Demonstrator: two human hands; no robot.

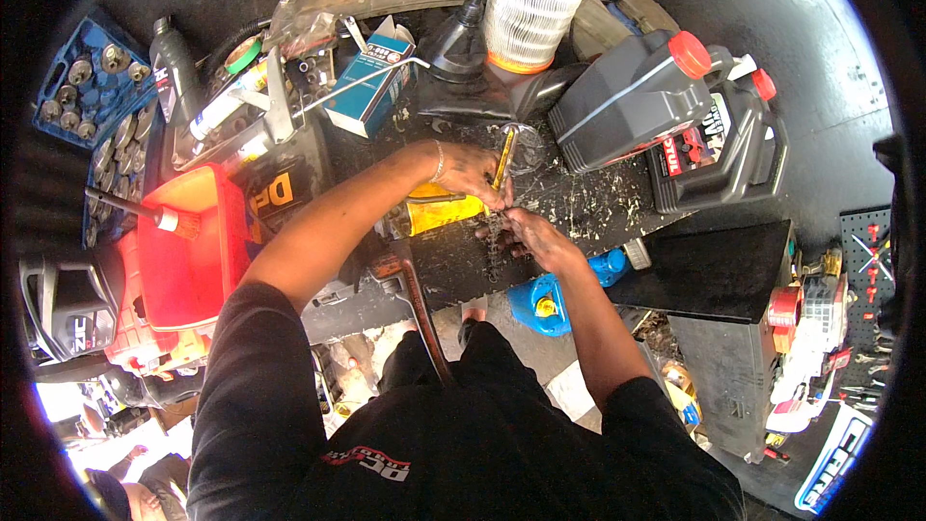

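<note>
My left hand (470,172) and my right hand (543,239) meet over the black bench, both closed with fingertips pinched together. A dark, greasy chain (493,249) hangs from between their fingers, its lower end dangling towards the bench's near side. The fingers partly hide its upper end. Right beside my left fingers is a slim yellow tool (503,158), its far end by a shiny round metal piece (526,147). I cannot tell whether the left hand touches that tool. Below my left wrist lies a yellow packet (444,213).
Dark oil jugs (622,101) with red caps stand at the right, behind them a pleated air filter (542,5). A blue box (371,87) is at the back. A red tub (193,251) with a brush sits left. A hammer (415,294) overhangs the near edge, near a blue jug (540,307).
</note>
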